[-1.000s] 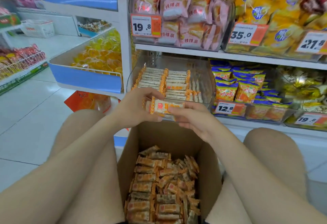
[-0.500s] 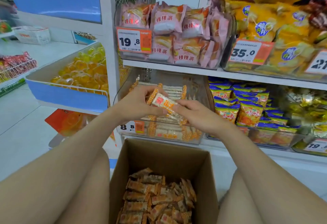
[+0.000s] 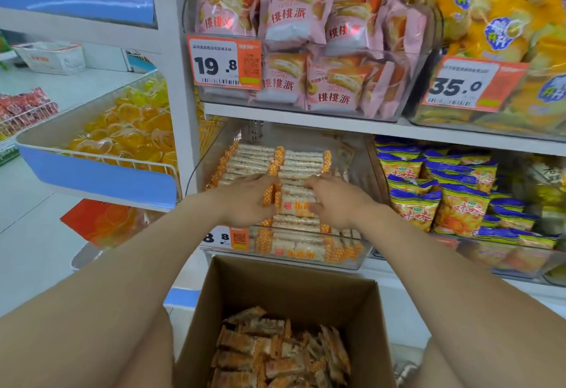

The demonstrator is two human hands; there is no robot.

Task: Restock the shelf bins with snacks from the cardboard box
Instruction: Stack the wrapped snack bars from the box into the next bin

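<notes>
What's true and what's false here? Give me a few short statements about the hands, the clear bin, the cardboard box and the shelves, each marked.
1. The left hand and right hand both grip snack bars inside the clear bin. True.
2. The cardboard box is empty. False: it holds many wrapped bars.
3. The price tag in front of the pink packets reads 19.8. True.
4. The bin just right of the hands holds red cans. False: it holds blue and yellow bags.
</notes>
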